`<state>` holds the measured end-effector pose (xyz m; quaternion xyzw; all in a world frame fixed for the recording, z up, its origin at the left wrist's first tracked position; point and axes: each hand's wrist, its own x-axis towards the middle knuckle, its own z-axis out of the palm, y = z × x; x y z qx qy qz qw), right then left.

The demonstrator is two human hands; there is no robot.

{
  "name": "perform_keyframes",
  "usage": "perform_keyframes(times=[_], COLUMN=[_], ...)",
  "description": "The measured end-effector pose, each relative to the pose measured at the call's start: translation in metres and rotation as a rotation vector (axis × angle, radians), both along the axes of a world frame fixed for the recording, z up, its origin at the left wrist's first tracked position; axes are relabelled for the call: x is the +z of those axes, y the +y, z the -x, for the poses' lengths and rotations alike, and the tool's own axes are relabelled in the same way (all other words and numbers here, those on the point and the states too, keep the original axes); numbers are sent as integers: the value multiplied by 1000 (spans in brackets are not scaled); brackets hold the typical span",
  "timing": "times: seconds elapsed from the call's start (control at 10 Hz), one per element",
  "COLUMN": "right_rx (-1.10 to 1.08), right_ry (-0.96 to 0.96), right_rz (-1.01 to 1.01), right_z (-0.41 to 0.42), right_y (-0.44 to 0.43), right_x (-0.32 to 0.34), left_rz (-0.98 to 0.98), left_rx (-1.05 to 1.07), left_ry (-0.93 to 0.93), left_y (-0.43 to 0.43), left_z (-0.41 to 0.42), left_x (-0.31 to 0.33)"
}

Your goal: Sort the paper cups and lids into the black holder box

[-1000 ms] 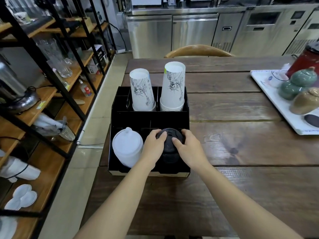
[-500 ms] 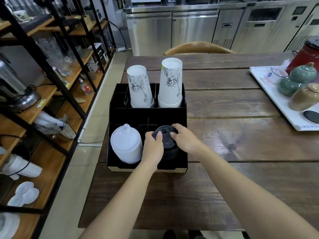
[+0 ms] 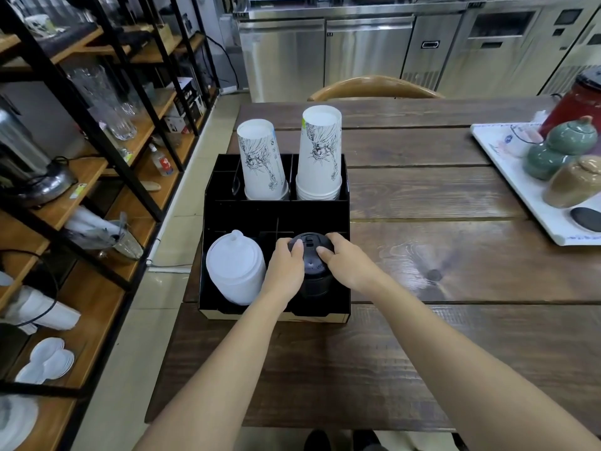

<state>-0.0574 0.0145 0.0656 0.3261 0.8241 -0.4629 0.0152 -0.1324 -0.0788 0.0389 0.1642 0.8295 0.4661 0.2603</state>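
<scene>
A black holder box (image 3: 276,213) sits on the left part of a brown wooden desk (image 3: 422,336). Two stacks of white paper cups with drawings stand upside down in the two back slots, the shorter stack (image 3: 260,161) on the left and the taller stack (image 3: 320,154) on the right. A stack of white lids (image 3: 234,268) fills the front left slot. A stack of black lids (image 3: 310,265) stands in the front right slot. The left hand (image 3: 286,268) and the right hand (image 3: 346,262) hold the black lids, one on each side. The fingers (image 3: 296,247) of both hands curl around the top lid and touch it. On the far right of the desk lies a white tray (image 3: 520,190) with green and brown pots on it.
</scene>
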Motion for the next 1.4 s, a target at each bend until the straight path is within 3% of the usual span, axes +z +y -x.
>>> perform_keyframes(times=[0.1,0.4,0.5,0.7,0.9,1.1,1.3,1.4], right_rx=[37,35,173,476,607,638,620,579], right_ry=[-10,221,207,41,-45,-92,-102,-64], right_rz=[-43,-342,-406,-705,-771,-833,-838,-773], right_z=[0,22,35,64,77,77,77,77], right_y=[1,-7,-17,-39,-52,-57,-58,-55], right_x=[2,25,28,15,11,6,4,6], left_rz=[14,-140,-81,15,97,188,207,101], left_rx=[13,160,262,232,87,-93,-112,-7], left_ry=[70,322,417,345,263,333,380,361], left_y=[-2,-30,-51,-83,-86,-90,-91,-92], left_z=[1,22,42,55,57,67,69,68], left_x=[5,36,35,13,-5,-13,-16,-13])
